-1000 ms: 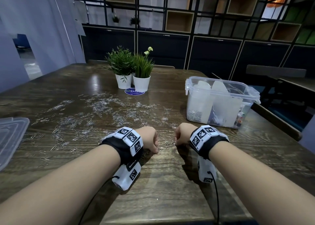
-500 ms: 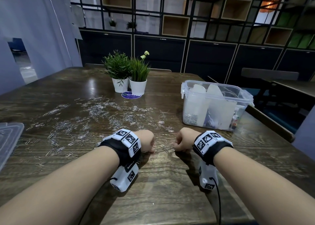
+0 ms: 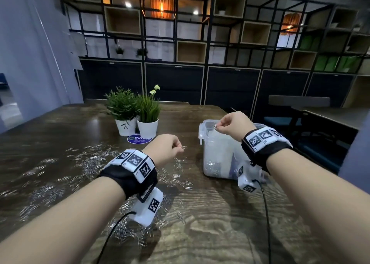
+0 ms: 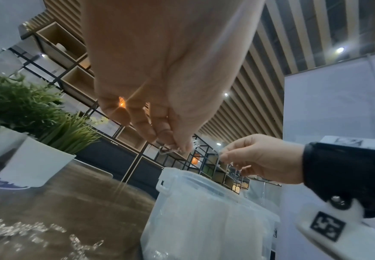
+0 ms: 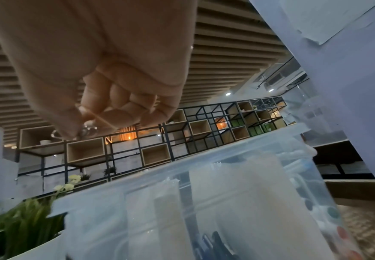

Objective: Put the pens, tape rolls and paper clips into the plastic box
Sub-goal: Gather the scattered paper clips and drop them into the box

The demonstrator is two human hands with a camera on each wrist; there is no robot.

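R hand (image 3: 230,124) is up over the near-left corner of the plastic box (image 3: 218,155), thumb and forefinger pinching a small bunch of paper clips (image 3: 215,126); the R wrist view shows the other fingers curled in and the clips dangling above the box rim. L hand (image 3: 166,148) hangs above the worktop (image 3: 220,213), just left of the box and lower than the R, its grip closed on one clip (image 3: 183,147) between thumb and fingertips (image 4: 166,133). Neither clip load has been let go yet.

Progress, judged from what lies where: the box has no lid on and is partly filled. Through its clear wall there's a layer of clips at the bottom of the left section, white dividers or rolls in the middle, and what look like pens and coloured bits at the right end – can't tell exactly what, too blurry. So pens and tape seem largely in; no pens or tape rolls visible out on the worktop.

What's left is the bulk job: loose clips (image 3: 60,175) are scattered thick over the left half of the worktop, from near the two potted plants (image 3: 134,111) down to under the L wrist, plus a thinner scatter in front of the box. At a pinch per trip, that's many more trips. I'd call it well short of done.
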